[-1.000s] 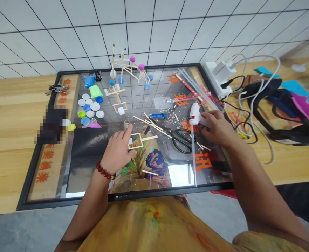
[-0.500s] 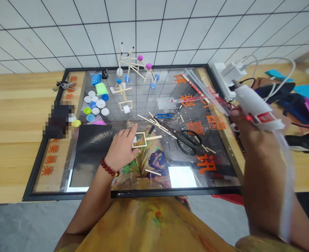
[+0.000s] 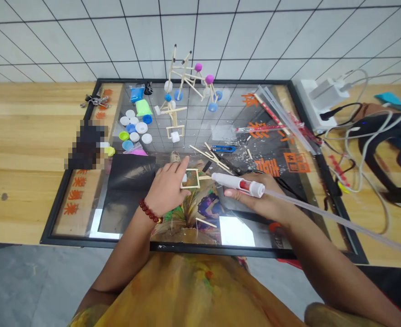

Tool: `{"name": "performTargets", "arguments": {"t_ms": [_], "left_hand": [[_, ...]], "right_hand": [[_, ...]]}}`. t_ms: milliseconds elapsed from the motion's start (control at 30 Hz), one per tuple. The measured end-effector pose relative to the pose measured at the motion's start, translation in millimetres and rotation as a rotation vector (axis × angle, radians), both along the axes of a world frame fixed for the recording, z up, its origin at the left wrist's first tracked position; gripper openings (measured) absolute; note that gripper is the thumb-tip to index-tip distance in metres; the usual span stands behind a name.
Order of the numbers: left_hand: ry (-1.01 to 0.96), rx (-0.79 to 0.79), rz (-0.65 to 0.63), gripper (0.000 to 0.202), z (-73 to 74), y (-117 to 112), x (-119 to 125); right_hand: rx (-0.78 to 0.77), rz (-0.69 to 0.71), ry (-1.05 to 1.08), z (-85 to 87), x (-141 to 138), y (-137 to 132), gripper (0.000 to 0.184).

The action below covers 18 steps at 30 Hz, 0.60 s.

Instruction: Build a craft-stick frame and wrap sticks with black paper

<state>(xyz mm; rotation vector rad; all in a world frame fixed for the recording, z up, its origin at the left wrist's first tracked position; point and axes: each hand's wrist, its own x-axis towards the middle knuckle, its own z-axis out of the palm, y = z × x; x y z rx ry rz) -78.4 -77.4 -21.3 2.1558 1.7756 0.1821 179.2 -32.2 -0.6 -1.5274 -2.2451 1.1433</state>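
My left hand [image 3: 168, 188] rests on the glass of a black-framed board [image 3: 55, 213], fingers pressed on a small square frame of wooden sticks [image 3: 191, 179]. My right hand [image 3: 267, 200] is closed round a white glue gun [image 3: 238, 182] with a long clear glue stick [image 3: 337, 221] trailing out behind it to the right. The gun's nozzle points left at the right side of the stick square, very close to it. Black scissors [image 3: 233, 170] lie mostly hidden behind the gun and hand.
A stick-and-ball model [image 3: 190, 81] stands at the board's back. Coloured bottle caps [image 3: 134, 129] lie at left, loose sticks [image 3: 210, 156] and blue clippers [image 3: 223, 148] in the middle. A power strip [image 3: 309, 104], cables and a black headset [image 3: 388, 136] crowd the wooden table at right.
My right hand picked the glue gun up from the right of the board, lifted it, then brought it down and left to the stick square. My left hand stayed on the square.
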Motion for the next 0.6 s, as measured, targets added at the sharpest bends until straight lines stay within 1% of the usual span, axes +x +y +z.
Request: {"name": "performTargets", "arguments": {"t_ms": [200, 333, 433, 600], "left_hand": [[-0.007, -0.033, 0.006, 0.09, 2.9, -0.4, 1.7], [-0.004, -0.033, 0.003, 0.089, 3.0, -0.1, 1.8], [-0.005, -0.036, 0.005, 0.088, 2.4, 0.0, 1.8], [0.002, -0.024, -0.001, 0.088, 2.0, -0.7, 2.6]], "right_hand": [[-0.132, -0.066, -0.04, -4.7, -5.5, 6.4, 0.056], [-0.199, -0.058, -0.035, -6.2, -9.6, 12.4, 0.056], [-0.213, -0.047, -0.044, -8.8, -10.7, 14.2, 0.054], [-0.183, -0.03, -0.072, -13.2, -9.0, 15.9, 0.047]]}}
